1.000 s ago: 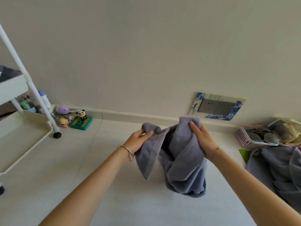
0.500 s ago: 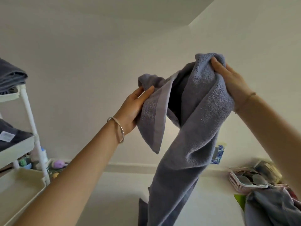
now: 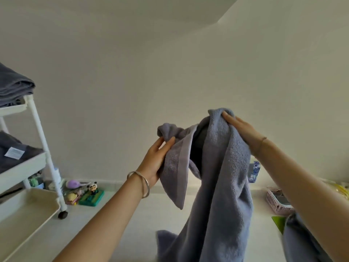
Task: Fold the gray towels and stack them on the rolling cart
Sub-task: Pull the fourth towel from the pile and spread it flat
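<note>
Some folded towels (image 3: 15, 86) already sit on the cart (image 3: 40, 133). The left hand (image 3: 154, 163) and right hand (image 3: 243, 131) each grip the top of one towel (image 3: 222, 176), held up in the air, not folded yet. A pile (image 3: 296, 241) waits at the right. Toys (image 3: 90, 193) and a basket (image 3: 276, 204) sit by the wall, out of the way.

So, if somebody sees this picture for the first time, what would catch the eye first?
The gray towel strikes first: it is held up in the centre and hangs down past the bottom edge. The left grip pinches its hemmed edge and the right grip holds its top. At the left stands the white cart, with folded towels on its two upper shelves.
</note>
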A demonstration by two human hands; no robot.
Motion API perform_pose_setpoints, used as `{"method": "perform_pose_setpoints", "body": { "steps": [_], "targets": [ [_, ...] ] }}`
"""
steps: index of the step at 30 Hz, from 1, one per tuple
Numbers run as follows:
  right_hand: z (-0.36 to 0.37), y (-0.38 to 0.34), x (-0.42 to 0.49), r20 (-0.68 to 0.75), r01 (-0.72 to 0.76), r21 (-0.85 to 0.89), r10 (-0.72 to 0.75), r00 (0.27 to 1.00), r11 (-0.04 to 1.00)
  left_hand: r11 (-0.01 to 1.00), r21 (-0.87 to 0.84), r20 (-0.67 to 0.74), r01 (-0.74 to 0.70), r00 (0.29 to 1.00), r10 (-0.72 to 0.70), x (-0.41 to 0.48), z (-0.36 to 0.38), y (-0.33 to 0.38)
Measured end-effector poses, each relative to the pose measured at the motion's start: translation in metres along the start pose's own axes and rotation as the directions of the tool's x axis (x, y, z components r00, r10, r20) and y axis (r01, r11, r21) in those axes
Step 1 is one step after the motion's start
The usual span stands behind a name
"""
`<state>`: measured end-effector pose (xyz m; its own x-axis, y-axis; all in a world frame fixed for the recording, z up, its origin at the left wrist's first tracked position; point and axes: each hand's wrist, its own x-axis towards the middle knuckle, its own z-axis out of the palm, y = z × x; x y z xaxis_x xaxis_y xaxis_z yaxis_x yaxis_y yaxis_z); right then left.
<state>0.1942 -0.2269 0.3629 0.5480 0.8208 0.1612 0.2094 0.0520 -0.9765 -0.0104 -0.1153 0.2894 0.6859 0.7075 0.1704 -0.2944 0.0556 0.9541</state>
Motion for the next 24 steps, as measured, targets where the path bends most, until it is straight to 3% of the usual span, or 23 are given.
{"method": "perform_pose_setpoints", "body": {
  "steps": [5, 10, 12, 13, 14, 15, 16, 18, 20, 22, 24],
  "targets": [
    [0.008, 0.097, 0.006, 0.112, -0.215, -0.021, 0.216, 0.970, 0.976, 0.978, -0.072, -0.060, 0.196, 0.978, -0.201, -0.011, -0.020, -0.078],
    [0.013, 0.209, -0.011, 0.159, -0.444, -0.229, 0.484, 0.861, 0.866, 0.885, -0.105, -0.071, 0.454, 0.884, -0.462, -0.033, -0.060, -0.158],
    [0.011, 0.252, -0.017, 0.115, -0.481, -0.471, 0.593, 0.797, 0.739, 0.835, 0.018, -0.160, 0.550, 0.826, -0.540, -0.048, -0.082, -0.185],
    [0.011, 0.273, -0.020, 0.057, -0.469, -0.628, 0.638, 0.768, 0.621, 0.783, 0.135, -0.213, 0.608, 0.789, -0.576, -0.057, -0.093, -0.201],
    [0.012, 0.286, -0.023, -0.020, -0.434, -0.743, 0.632, 0.775, 0.509, 0.700, 0.271, -0.257, 0.661, 0.750, -0.609, -0.063, -0.104, -0.214],
    [0.014, 0.299, -0.025, -0.069, -0.398, -0.789, 0.575, 0.815, 0.468, 0.610, 0.377, -0.289, 0.697, 0.714, -0.637, -0.070, -0.115, -0.230],
    [0.020, 0.304, -0.027, -0.075, -0.364, -0.784, 0.506, 0.859, 0.503, 0.535, 0.443, -0.325, 0.720, 0.685, -0.652, -0.075, -0.121, -0.240],
    [0.039, 0.307, -0.031, -0.001, -0.268, -0.697, 0.373, 0.928, 0.665, 0.466, 0.510, -0.404, 0.723, 0.679, -0.613, -0.084, -0.126, -0.253],
    [0.064, 0.303, -0.037, 0.086, -0.213, -0.591, 0.323, 0.942, 0.778, 0.505, 0.578, -0.372, 0.641, 0.758, -0.536, -0.087, -0.117, -0.257],
    [0.085, 0.304, -0.041, 0.158, -0.187, -0.589, 0.339, 0.927, 0.786, 0.557, 0.649, -0.253, 0.518, 0.838, -0.484, -0.087, -0.104, -0.261],
    [0.097, 0.310, -0.045, 0.177, -0.175, -0.674, 0.387, 0.905, 0.717, 0.555, 0.705, -0.175, 0.442, 0.867, -0.467, -0.086, -0.086, -0.265]
  ]
}}
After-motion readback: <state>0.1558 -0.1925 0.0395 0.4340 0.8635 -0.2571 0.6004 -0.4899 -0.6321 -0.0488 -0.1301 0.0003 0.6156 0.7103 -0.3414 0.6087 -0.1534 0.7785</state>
